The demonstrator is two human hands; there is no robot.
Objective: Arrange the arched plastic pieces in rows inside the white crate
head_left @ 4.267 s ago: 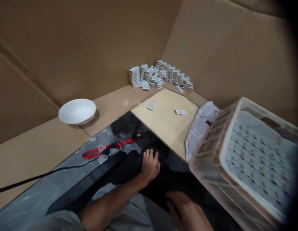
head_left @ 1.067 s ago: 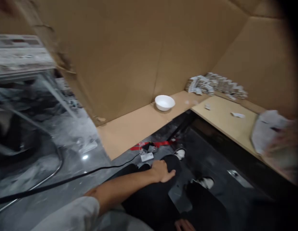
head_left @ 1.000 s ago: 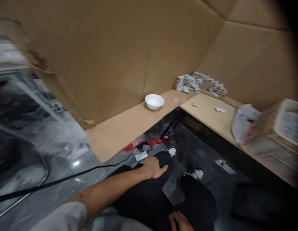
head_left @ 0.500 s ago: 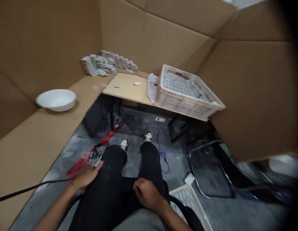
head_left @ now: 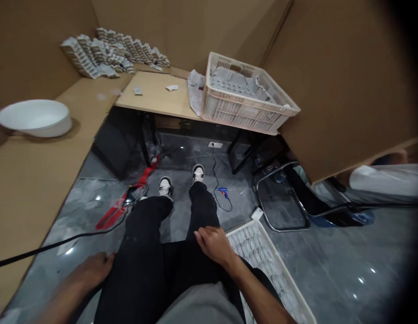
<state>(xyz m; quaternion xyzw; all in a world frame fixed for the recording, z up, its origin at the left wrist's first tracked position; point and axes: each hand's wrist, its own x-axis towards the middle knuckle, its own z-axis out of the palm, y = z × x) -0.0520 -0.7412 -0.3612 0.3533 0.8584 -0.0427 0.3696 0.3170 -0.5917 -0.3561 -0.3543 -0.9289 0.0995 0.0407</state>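
Note:
I am seated, and my black-trousered legs stretch out over the grey floor. My right hand lies on my right thigh with its fingers loosely spread and nothing in it. Just beyond it on the floor is a plastic crate of small white packets. My left hand rests against the outside of my left thigh, blurred, fingers extended, holding nothing. A second crate of packets stands on the wooden table ahead.
A pile of small white packets sits in the table's far corner, and a white bowl on the left cardboard shelf. Cardboard walls surround me. On the floor lie a red strap, a black cable, a blue glue gun and a chair frame.
The view swung from the left wall round to the right and down. My left hand slid off my knee to the side of my thigh. My right hand settled on my right thigh.

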